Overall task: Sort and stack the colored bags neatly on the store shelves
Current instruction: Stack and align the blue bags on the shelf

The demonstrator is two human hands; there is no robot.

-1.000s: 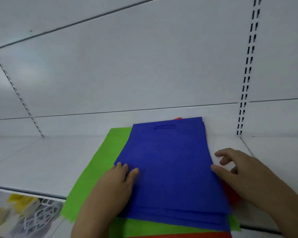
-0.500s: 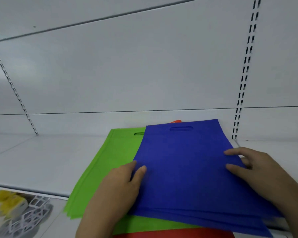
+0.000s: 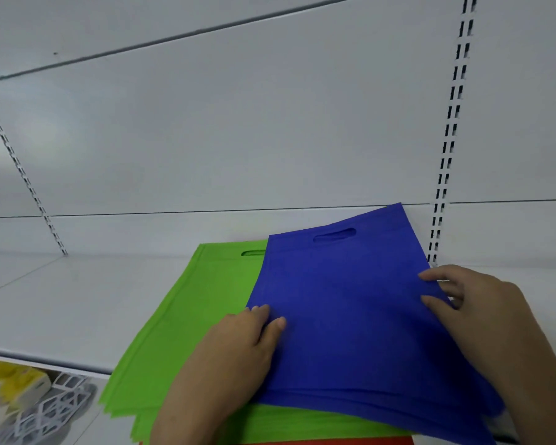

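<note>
A stack of blue bags (image 3: pixel 344 303) with a cut-out handle lies skewed on top of a stack of green bags (image 3: pixel 187 319) on the white shelf (image 3: pixel 77 303). A strip of red bag (image 3: pixel 328 440) shows under the green ones at the bottom edge. My left hand (image 3: pixel 238 345) grips the blue stack's left edge, thumb on top and fingers tucked under. At the stack's right edge, my right hand (image 3: pixel 475 303) pinches it with thumb and fingers. The far right corner of the blue stack is lifted toward the back panel.
The white back panel (image 3: pixel 238 139) has slotted uprights at the left (image 3: pixel 23 178) and right (image 3: pixel 446 149). Below the shelf's front edge at lower left sits a yellow and white item (image 3: pixel 29 403). Bare shelf surface extends to the left of the bags.
Both hands have slid the blue stack to the right and turned it, uncovering more of the green bags and their handle hole. The red corner behind is now hidden.
</note>
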